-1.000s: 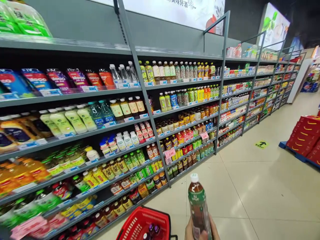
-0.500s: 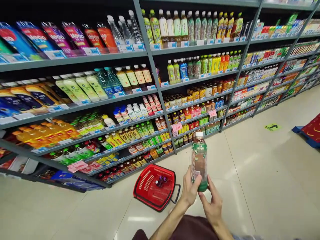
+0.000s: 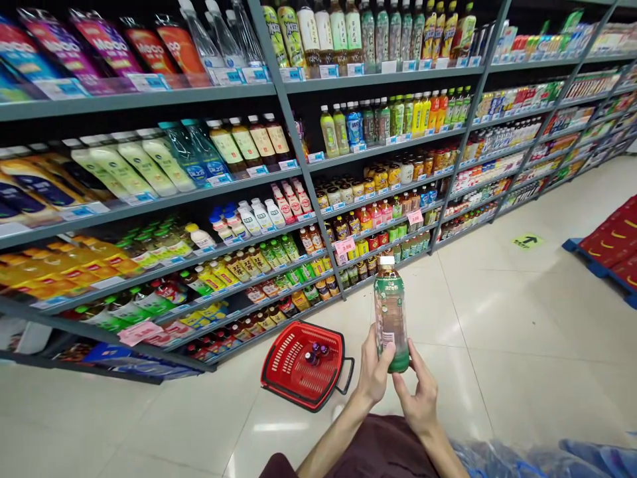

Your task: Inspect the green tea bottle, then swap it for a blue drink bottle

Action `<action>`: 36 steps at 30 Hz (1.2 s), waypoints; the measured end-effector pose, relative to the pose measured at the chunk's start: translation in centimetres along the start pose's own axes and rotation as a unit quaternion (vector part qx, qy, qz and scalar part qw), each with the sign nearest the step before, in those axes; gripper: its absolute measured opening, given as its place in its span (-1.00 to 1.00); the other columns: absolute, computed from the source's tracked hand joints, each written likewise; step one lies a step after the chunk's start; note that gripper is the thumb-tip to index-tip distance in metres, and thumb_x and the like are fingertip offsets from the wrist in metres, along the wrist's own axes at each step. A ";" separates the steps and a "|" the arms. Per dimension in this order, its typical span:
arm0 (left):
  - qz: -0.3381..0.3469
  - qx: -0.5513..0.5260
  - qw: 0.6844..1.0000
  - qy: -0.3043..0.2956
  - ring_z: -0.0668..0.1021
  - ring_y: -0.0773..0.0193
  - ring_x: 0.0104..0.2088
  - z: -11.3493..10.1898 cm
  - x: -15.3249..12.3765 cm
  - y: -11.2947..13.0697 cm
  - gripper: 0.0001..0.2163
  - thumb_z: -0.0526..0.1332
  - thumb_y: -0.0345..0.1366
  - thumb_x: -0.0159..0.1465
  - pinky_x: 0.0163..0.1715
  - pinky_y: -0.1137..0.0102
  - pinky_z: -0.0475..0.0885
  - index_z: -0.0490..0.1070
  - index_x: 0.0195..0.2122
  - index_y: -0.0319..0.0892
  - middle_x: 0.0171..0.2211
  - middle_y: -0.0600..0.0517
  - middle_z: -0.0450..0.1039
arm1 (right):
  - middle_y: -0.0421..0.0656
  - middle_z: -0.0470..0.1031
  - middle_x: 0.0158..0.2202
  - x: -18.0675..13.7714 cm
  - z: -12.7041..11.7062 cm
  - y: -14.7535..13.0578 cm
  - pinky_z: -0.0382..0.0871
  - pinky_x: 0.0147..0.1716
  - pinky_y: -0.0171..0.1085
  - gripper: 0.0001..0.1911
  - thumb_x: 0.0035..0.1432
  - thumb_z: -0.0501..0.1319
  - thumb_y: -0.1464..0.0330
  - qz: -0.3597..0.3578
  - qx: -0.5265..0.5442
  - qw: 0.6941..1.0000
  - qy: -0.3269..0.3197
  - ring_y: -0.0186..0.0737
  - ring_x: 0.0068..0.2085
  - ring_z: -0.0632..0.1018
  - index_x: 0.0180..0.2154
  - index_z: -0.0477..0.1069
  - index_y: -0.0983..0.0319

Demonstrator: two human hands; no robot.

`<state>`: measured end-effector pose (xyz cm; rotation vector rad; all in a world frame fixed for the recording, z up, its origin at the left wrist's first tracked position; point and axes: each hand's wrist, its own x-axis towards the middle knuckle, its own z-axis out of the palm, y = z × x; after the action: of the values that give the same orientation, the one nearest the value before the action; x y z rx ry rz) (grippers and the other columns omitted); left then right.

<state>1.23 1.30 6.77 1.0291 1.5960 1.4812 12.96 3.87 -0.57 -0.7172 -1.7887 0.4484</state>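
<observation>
Both hands met low in the view around one thing. The left hand (image 3: 374, 372) wrapped its fingers about the lower side of a clear plastic bottle of brown drink with a green label and white cap (image 3: 391, 312), while the right hand (image 3: 419, 393) closed fingertips under its base. The bottle stood upright, its long axis rising from the fingers, equally near both hands. Beyond it, left, a red plastic shopping basket (image 3: 291, 362) sat on the pale tiled floor (image 3: 522, 345), below grey shelves of bottled drinks (image 3: 279, 176).
</observation>
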 end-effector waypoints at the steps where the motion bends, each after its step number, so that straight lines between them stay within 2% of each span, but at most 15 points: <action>1: 0.006 0.009 1.000 0.004 0.50 0.41 -0.11 0.0 0.0 0.0 -0.44 0.08 0.15 0.32 0.01 0.47 0.44 0.37 0.05 -0.26 -0.08 -0.04 0.48 | -0.03 0.39 0.24 -0.1 0.0 -0.1 0.57 0.11 -0.31 -0.28 0.33 0.24 0.31 0.003 0.006 1.000 -0.003 -0.26 0.17 0.55 0.44 0.11 0.17; 3: 0.022 0.035 0.999 0.013 0.51 0.42 -0.16 -0.2 -0.1 -0.1 -0.44 0.09 0.15 0.31 -0.06 0.47 0.46 0.35 0.05 -0.27 -0.12 -0.04 0.49 | -0.05 0.37 0.25 -0.2 -0.1 -0.3 0.56 0.12 -0.34 -0.36 0.35 0.20 0.31 0.037 0.039 0.998 -0.015 -0.30 0.18 0.54 0.41 0.17 0.15; 6: 0.055 0.082 0.995 0.020 0.54 0.40 -0.16 -0.2 -0.1 -0.1 -0.44 0.17 0.10 0.27 -0.09 0.46 0.50 0.31 0.10 -0.27 -0.10 -0.05 0.50 | -0.07 0.28 0.33 0.3 -0.1 -0.6 0.49 0.22 -0.35 -0.42 0.43 0.08 0.24 0.161 0.138 0.977 -0.025 -0.32 0.27 0.46 0.41 0.14 0.12; 7: 0.068 0.099 0.993 0.022 0.56 0.40 -0.15 -0.2 -0.1 0.0 -0.45 0.21 0.05 0.25 -0.08 0.46 0.52 0.30 0.10 -0.26 -0.08 -0.05 0.50 | -0.06 0.23 0.36 0.8 -0.1 -0.7 0.46 0.26 -0.35 -0.36 0.42 0.09 0.19 0.203 0.170 0.964 -0.028 -0.30 0.32 0.42 0.44 0.07 0.13; 9: 0.111 0.139 0.983 0.034 0.58 0.42 -0.16 0.2 -0.2 0.0 -0.51 0.28 -0.08 0.20 -0.10 0.48 0.54 0.32 0.07 -0.24 -0.10 -0.03 0.50 | 0.00 0.19 0.38 2.3 -0.1 -1.0 0.44 0.28 -0.36 -0.12 0.29 0.24 0.09 0.265 0.214 0.939 -0.039 -0.24 0.36 0.38 0.47 -0.06 0.19; 11: 0.180 0.184 0.964 0.061 0.58 0.46 -0.22 0.7 -0.5 -0.1 -0.60 0.31 -0.21 0.17 -0.18 0.54 0.55 0.35 0.00 -0.22 -0.18 0.01 0.49 | 0.07 0.30 0.29 4.3 -0.4 -1.4 0.53 0.16 -0.38 0.07 0.10 0.40 0.05 0.323 0.235 0.915 -0.051 -0.20 0.23 0.50 0.45 -0.06 0.28; 12: 0.221 0.203 0.951 0.079 0.58 0.48 -0.24 1.0 -0.6 -0.1 -0.62 0.31 -0.25 0.15 -0.22 0.57 0.55 0.36 -0.02 -0.20 -0.21 0.03 0.47 | 0.08 0.38 0.21 5.3 -0.7 -1.7 0.57 0.07 -0.38 0.11 0.03 0.44 0.04 0.353 0.245 0.902 -0.050 -0.19 0.13 0.56 0.42 -0.02 0.31; 15: 0.316 0.240 0.911 0.109 0.60 0.46 -0.21 1.5 -1.2 -0.4 -0.50 0.33 -0.29 0.09 -0.22 0.57 0.57 0.34 0.08 -0.19 -0.20 0.01 0.45 | 0.05 0.49 0.02 7.5 -1.7 -2.4 0.61 -0.07 -0.33 0.07 -0.06 0.48 -0.01 0.433 0.292 0.853 -0.017 -0.19 -0.05 0.60 0.31 0.11 0.35; 18: 0.365 0.293 0.879 0.091 0.60 0.40 -0.10 1.3 -1.8 -0.1 -0.28 0.42 -0.23 -0.01 -0.16 0.53 0.61 0.30 0.21 -0.23 -0.08 -0.07 0.44 | 0.07 0.50 -0.02 8.2 -2.6 -2.5 0.62 -0.09 -0.24 -0.04 -0.15 0.50 -0.04 0.488 0.386 0.783 0.011 -0.13 -0.11 0.61 0.13 0.23 0.35; 21: 0.432 0.321 0.840 0.061 0.55 0.34 0.03 0.8 -2.4 0.6 -0.25 0.47 -0.12 -0.01 -0.07 0.49 0.62 0.33 0.20 -0.26 0.01 -0.14 0.42 | -0.02 0.51 -0.18 8.5 -3.5 -2.5 0.60 -0.27 -0.19 -0.13 -0.10 0.44 -0.12 0.488 0.512 0.706 0.039 -0.15 -0.28 0.60 0.05 0.25 0.30; 24: 0.502 0.301 0.810 0.029 0.49 0.33 0.08 0.6 -2.7 1.0 -0.45 0.45 -0.20 0.08 -0.01 0.44 0.58 0.39 0.07 -0.23 0.03 -0.14 0.42 | -0.11 0.49 -0.25 9.1 -4.5 -2.6 0.54 -0.38 -0.25 -0.14 0.02 0.32 -0.18 0.445 0.601 0.661 0.063 -0.22 -0.37 0.57 0.17 0.22 0.19; 28: 0.559 0.260 0.788 -0.005 0.45 0.30 0.06 0.9 -2.8 0.4 -0.63 0.41 -0.39 0.11 -0.01 0.38 0.53 0.46 -0.04 -0.22 0.01 -0.12 0.44 | 0.01 0.54 -0.10 9.4 -5.2 -1.8 0.56 -0.36 -0.24 -0.09 0.06 0.24 -0.28 0.433 0.654 0.619 0.045 -0.13 -0.26 0.62 0.20 0.26 0.23; 32: 0.579 0.225 0.783 -0.040 0.44 0.33 0.00 1.1 -3.0 -0.9 -0.65 0.33 -0.56 0.12 -0.03 0.41 0.50 0.56 -0.07 -0.17 -0.04 -0.08 0.47 | 0.05 0.52 0.04 8.2 -4.8 0.1 0.61 -0.27 -0.16 -0.06 0.02 0.24 -0.32 0.436 0.704 0.560 -0.027 -0.04 -0.13 0.63 0.17 0.29 0.24; 34: 0.580 0.219 0.783 -0.051 0.44 0.35 0.00 1.0 -3.1 -1.3 -0.64 0.33 -0.56 0.12 -0.03 0.42 0.50 0.58 -0.06 -0.13 -0.06 -0.07 0.48 | 0.07 0.50 0.09 7.4 -4.4 0.7 0.60 -0.24 -0.14 -0.06 0.10 0.12 -0.35 0.433 0.717 0.544 -0.043 -0.05 -0.11 0.62 0.19 0.29 0.24; 36: 0.577 0.224 0.783 -0.060 0.45 0.35 0.00 1.0 -3.2 -1.7 -0.62 0.34 -0.55 0.12 -0.04 0.43 0.51 0.58 -0.04 -0.11 -0.07 -0.07 0.49 | 0.10 0.47 0.12 6.9 -4.1 1.1 0.59 -0.24 -0.13 -0.04 0.19 -0.10 -0.38 0.441 0.718 0.537 -0.040 -0.05 -0.09 0.61 0.22 0.27 0.25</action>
<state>3.30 -1.19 4.99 2.6384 1.2172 1.6606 15.65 9.08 5.03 -0.2363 -0.4001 2.2739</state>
